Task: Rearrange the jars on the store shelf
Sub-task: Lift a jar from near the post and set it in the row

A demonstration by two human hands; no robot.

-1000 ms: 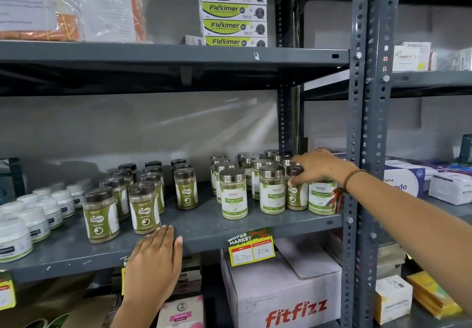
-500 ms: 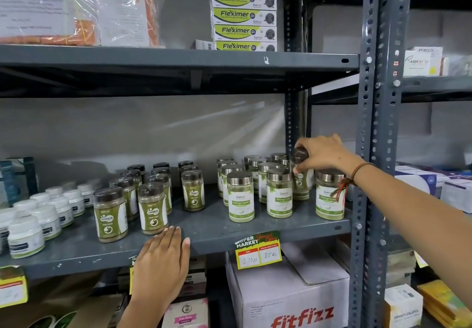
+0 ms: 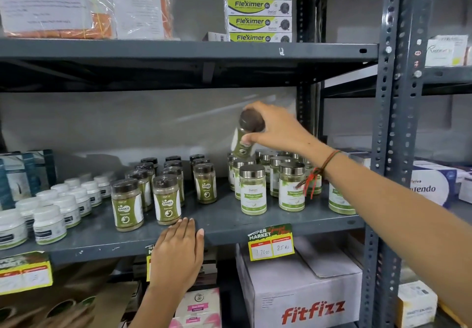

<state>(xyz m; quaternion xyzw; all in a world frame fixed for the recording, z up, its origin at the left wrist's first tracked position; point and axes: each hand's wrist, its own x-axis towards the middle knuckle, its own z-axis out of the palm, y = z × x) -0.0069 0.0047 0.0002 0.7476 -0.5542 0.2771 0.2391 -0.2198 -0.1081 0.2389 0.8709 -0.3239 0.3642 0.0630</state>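
My right hand (image 3: 277,128) grips a dark-lidded green jar (image 3: 242,136) by its top and holds it tilted in the air above the silver-lidded jars (image 3: 253,189) at the right of the middle shelf (image 3: 219,220). A group of dark-lidded Gaska jars (image 3: 167,200) stands left of centre on the same shelf. My left hand (image 3: 177,256) lies flat against the shelf's front edge, fingers together, holding nothing.
Small white jars (image 3: 48,223) fill the shelf's left end. A grey upright post (image 3: 390,149) stands just right of my right arm. Fleximer boxes (image 3: 258,8) sit on the shelf above. A Fitfizz carton (image 3: 301,292) and a price tag (image 3: 270,242) lie below.
My right hand has lifted the dark-lidded jar out of the silver-lidded group and carried it up and to the left. My left hand stays on the shelf edge.
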